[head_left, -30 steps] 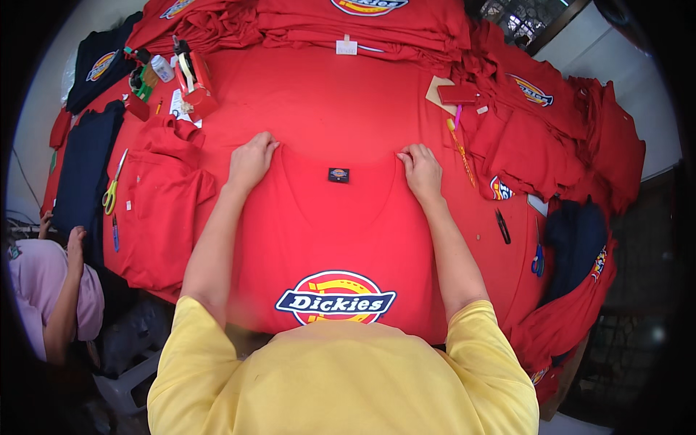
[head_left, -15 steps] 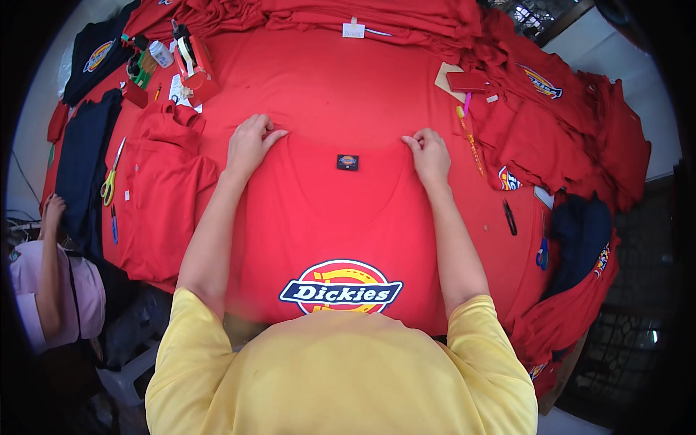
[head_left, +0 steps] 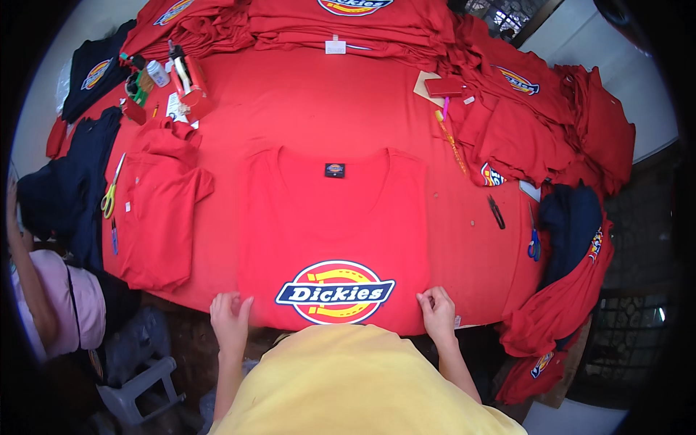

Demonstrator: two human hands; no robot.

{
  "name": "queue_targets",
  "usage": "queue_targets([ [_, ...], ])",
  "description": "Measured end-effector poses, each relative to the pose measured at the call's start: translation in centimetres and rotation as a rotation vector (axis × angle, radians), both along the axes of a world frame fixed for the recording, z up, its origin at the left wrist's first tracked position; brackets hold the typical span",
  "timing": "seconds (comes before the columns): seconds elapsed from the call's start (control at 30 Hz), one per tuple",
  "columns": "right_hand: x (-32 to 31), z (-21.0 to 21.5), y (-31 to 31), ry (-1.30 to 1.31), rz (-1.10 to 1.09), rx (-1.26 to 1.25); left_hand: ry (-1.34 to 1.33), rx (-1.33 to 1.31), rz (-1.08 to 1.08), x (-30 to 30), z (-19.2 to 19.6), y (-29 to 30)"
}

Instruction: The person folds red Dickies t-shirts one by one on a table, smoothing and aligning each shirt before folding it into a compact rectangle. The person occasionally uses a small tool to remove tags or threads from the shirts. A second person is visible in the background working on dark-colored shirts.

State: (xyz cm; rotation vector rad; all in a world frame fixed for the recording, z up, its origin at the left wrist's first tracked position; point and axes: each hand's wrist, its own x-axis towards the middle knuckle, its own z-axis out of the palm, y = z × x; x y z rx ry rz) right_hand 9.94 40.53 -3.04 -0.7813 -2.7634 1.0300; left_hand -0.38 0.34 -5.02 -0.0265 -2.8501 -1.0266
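A red T-shirt point(head_left: 333, 225) lies flat on the red-covered table before me, neckline away from me. It has a dark neck label point(head_left: 334, 170) and an oval chest print point(head_left: 335, 291) in blue, yellow and white. Beside the shirt's lower left edge is my left hand point(head_left: 230, 319), its thumb apart from the fingers and nothing seen between them. At the lower right edge, the bent fingers of my right hand point(head_left: 438, 313) pinch the side of the shirt. The shirt's near end is hidden beneath my yellow top.
Left are a folded red shirt point(head_left: 163, 210), yellow-handled scissors point(head_left: 109, 199) and a red tape dispenser point(head_left: 190, 90). Right are thread snips point(head_left: 496, 212), blue-handled scissors point(head_left: 534, 245) and a yellow pen point(head_left: 451, 141). Red garments point(head_left: 355, 32) are piled at the back. A person point(head_left: 69, 301) is at far left.
Both hands have left the shirt's shoulder corners and come toward me to its lower sides. The whole chest print now shows. The person at left has moved an arm, and dark cloth there has shifted.
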Motion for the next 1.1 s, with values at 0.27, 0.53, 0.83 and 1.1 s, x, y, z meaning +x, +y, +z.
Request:
queue_targets([
  [0.27, -0.5, -1.4, -0.1, 0.145, 0.017, 0.114, 0.085, 0.058, 0.060, -0.3, 1.7, 0.5],
  [0.53, -0.3, -0.8, -0.6, 0.027, -0.080, 0.100, 0.084, 0.130, 0.121, 0.5, 3.2, 2.1],
  [0.83, -0.3, -0.8, -1.0, -0.002, -0.064, 0.190, 0.030, 0.141, 0.151, 1.6, 3.6, 3.0],
  [1.1, -3.2, 3.0, -5.5, 0.493, 0.035, 0.126, 0.078, 0.477, -0.022, 0.1, 6.9, 6.8],
])
